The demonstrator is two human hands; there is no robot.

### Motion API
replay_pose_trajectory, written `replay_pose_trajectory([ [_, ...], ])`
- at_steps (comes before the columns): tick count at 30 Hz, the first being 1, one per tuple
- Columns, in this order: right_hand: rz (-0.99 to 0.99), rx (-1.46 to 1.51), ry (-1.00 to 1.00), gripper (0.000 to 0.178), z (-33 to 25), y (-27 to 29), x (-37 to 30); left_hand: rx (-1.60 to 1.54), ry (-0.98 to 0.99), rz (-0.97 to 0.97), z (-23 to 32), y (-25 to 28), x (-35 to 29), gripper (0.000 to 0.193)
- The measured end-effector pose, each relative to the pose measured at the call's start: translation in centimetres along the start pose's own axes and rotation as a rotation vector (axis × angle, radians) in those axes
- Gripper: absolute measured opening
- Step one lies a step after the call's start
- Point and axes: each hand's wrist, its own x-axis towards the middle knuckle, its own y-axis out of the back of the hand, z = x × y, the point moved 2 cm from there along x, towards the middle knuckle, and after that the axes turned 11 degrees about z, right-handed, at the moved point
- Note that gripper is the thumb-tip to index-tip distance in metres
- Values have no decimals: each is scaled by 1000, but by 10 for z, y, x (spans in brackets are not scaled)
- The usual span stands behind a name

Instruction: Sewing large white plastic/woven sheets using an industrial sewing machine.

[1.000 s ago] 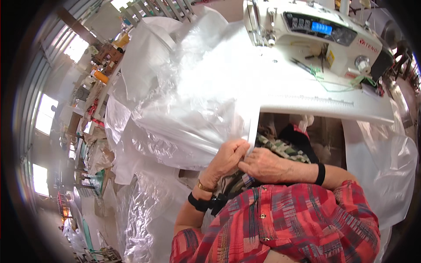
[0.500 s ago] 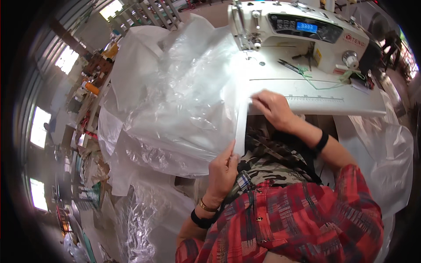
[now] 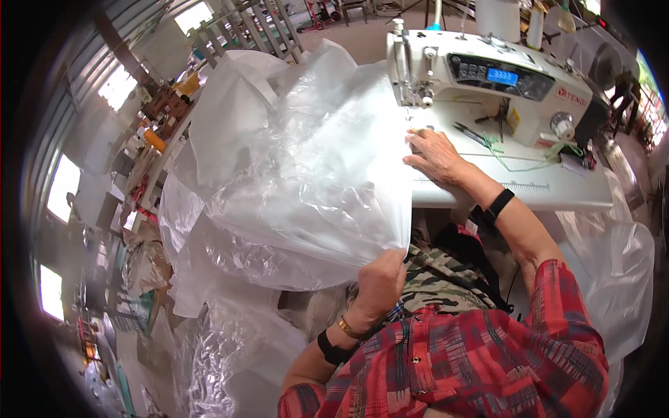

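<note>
A large, translucent white plastic sheet spreads in crumpled folds to the left of a white sewing machine. Its right edge runs in a taut line from beneath the needle area toward my body. Down at the near end of that edge, my left hand is closed in a fist around the sheet's corner. My right hand is up on the machine bed, just in front of the needle, with bent fingers gripping the sheet's edge. The fingertips partly cover the edge there.
Dark pointed tweezers and green thread lie on the bed, right of my right hand. More plastic sheeting hangs at the right, and further folds lie low on the left. A slatted rack stands behind.
My right hand has moved forward along the edge toward the needle. My left hand has shifted right and closed more fully on the corner. The edge looks straighter, and the camera view has tilted.
</note>
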Motion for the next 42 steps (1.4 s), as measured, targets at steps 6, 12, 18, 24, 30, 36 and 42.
replay_pose_trajectory([
  [6,-38,-42,43,50,2,0,6,12,-15,-47,-13,-7,2,19],
  [12,-63,11,37,47,-5,2,10,-12,-12,-46,-26,-13,7,9],
  [18,-86,-62,31,49,-6,0,11,-57,-67,-18,-34,-21,27,12],
  [24,-94,-84,18,51,-6,-1,10,-28,-121,-8,-37,-30,46,14],
  [30,-81,-72,34,48,-6,0,8,34,-161,-7,-36,-40,68,12],
  [36,-25,-52,40,44,-4,0,7,197,-181,-7,-31,-48,94,9],
  [42,28,-25,73,40,-6,1,6,182,-151,38,-36,-54,120,7],
])
